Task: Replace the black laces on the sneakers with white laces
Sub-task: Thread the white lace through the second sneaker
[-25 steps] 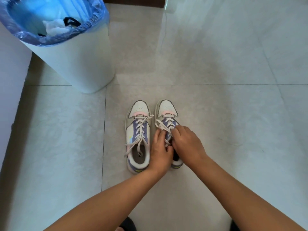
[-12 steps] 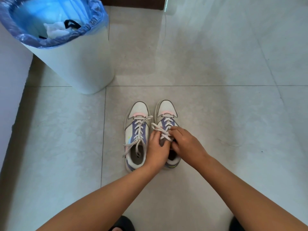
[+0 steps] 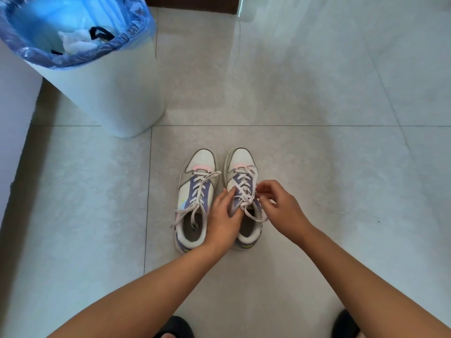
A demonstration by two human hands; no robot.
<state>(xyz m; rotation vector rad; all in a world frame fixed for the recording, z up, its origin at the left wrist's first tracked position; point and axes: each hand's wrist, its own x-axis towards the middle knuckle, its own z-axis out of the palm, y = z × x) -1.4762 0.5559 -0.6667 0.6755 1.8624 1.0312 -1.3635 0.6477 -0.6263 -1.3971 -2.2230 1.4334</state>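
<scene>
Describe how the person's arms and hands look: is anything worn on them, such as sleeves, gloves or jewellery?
Both forearms are bare as far up as the frame shows; no sleeve is visible. The left hand and the right hand wear no gloves, and no ring, watch or bracelet can be seen on the fingers or wrists. No markings show on them.

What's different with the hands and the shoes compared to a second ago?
The right hand has drawn apart to the right, off the right sneaker, pinching its white lace. The left hand stays on that sneaker's tongue. Left sneaker and bin unchanged.
</scene>
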